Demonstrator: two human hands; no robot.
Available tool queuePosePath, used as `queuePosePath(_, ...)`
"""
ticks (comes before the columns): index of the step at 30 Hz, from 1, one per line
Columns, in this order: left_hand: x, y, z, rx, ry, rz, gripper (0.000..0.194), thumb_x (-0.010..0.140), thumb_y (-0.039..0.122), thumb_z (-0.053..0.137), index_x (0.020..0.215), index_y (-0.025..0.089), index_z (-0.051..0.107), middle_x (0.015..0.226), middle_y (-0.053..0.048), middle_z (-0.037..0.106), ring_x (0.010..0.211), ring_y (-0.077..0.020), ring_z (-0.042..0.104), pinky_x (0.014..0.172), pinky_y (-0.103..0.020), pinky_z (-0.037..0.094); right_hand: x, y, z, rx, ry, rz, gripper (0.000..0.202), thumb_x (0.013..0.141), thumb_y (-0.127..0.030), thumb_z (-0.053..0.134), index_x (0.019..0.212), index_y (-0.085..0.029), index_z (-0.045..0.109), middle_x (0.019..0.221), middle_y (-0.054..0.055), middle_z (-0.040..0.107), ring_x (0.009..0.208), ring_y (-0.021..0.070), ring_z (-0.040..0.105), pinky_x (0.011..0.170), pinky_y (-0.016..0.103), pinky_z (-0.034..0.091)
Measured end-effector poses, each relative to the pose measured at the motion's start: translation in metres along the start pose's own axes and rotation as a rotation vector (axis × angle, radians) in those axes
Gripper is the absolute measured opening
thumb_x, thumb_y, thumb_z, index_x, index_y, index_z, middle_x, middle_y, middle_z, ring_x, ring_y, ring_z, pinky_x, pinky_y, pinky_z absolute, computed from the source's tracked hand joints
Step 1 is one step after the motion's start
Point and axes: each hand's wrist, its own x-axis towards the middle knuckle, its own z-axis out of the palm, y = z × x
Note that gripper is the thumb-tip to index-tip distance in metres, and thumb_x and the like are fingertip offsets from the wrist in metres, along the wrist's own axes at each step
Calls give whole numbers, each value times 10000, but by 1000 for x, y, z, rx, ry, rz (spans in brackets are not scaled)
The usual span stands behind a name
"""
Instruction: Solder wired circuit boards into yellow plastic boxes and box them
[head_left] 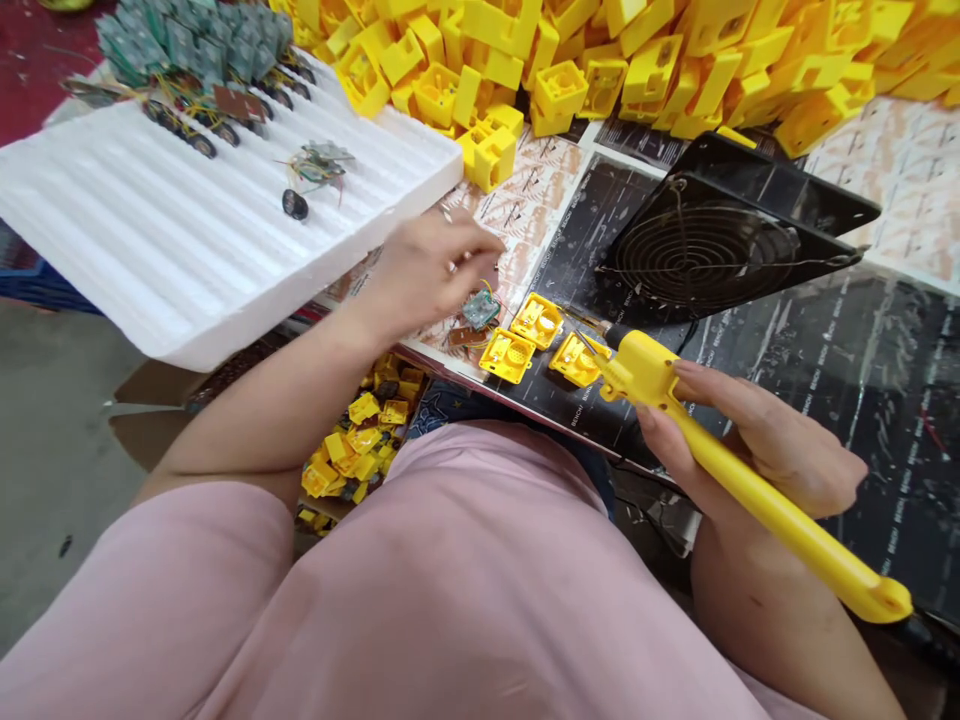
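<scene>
My right hand [772, 440] is wrapped round the long yellow handle of a soldering iron [720, 455]. Its thin metal tip points left, over three small open yellow plastic housings [538, 320] near the bench edge. My left hand [431, 265] hovers at the left, palm down with bent fingers; motion blurs them, so I cannot make out whether they pinch anything. Just below those fingers lie a small green circuit board [481, 309] with a yellow wire and a brown board [466, 337], left of the housings.
A white foam slab [225, 230] at the left carries a pile of green circuit boards [195, 45] with wired round black parts. Yellow housings [495, 150] heap along the back. A black fan [705, 240] stands right of centre. More yellow parts [352, 450] fill a box below the bench.
</scene>
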Motion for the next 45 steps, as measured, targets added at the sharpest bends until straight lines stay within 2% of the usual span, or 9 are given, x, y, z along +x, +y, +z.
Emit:
queuePosePath(5,-23,-13,-24,68,-167,31,376,1018,339,507,1278,201,741,956,-46,772,873,-197,703,864,-347,566,0,2,-4,41,34,69,525,870,-203,843,1361,-305,686,890,-14,809,621,159,731,564,246,574)
queuePosePath(9,-32,-5,-12,26,-170,2,298,1005,339,511,1142,243,757,920,4,770,876,-176,728,902,-327,562,1,2,0,93,43,100,536,878,-217,839,1382,-311,683,879,-12,800,603,155,713,540,258,564)
queuePosePath(14,-8,9,5,-106,-68,5,290,975,354,531,974,206,779,1045,-30,804,1023,-212,732,1008,-384,539,-2,-1,4,133,59,140,560,874,-213,840,1395,-344,681,899,-22,801,616,159,712,531,273,567)
queuePosePath(20,11,14,21,-173,-174,-56,260,932,347,569,969,243,805,897,3,812,966,-210,732,1117,-478,450,-7,-1,3,124,89,161,600,854,-195,852,1401,-371,678,939,-27,812,632,178,724,516,299,561)
queuePosePath(24,9,14,22,-155,-211,-47,278,944,328,552,1001,261,816,1013,-7,828,1035,-221,732,1196,-555,356,-14,5,6,167,108,162,671,829,-159,865,1425,-386,659,1036,-27,821,721,199,767,576,322,611)
queuePosePath(28,6,22,17,-188,-200,-98,246,922,339,587,1000,250,803,915,15,818,914,-183,722,1225,-545,354,-19,6,10,182,121,257,653,869,-220,842,1465,-366,620,1192,2,804,814,235,803,660,363,672)
queuePosePath(34,7,40,29,41,-109,-12,296,959,287,506,896,257,794,874,-10,782,959,-237,691,1223,-676,311,-8,-6,7,169,94,188,529,831,-250,892,1325,-278,706,1012,10,829,738,216,794,625,311,672)
queuePosePath(37,8,43,35,151,-76,31,349,985,262,464,846,251,784,839,-17,749,953,-235,677,1202,-666,358,1,-11,8,207,76,142,375,839,-228,883,1171,-250,709,915,0,819,699,198,784,627,285,672)
queuePosePath(45,21,52,27,439,-204,164,262,954,190,515,868,222,761,818,-24,703,1001,-236,673,1180,-582,424,6,-10,19,199,80,20,288,814,-169,890,938,-233,638,786,-38,774,667,158,764,578,227,626)
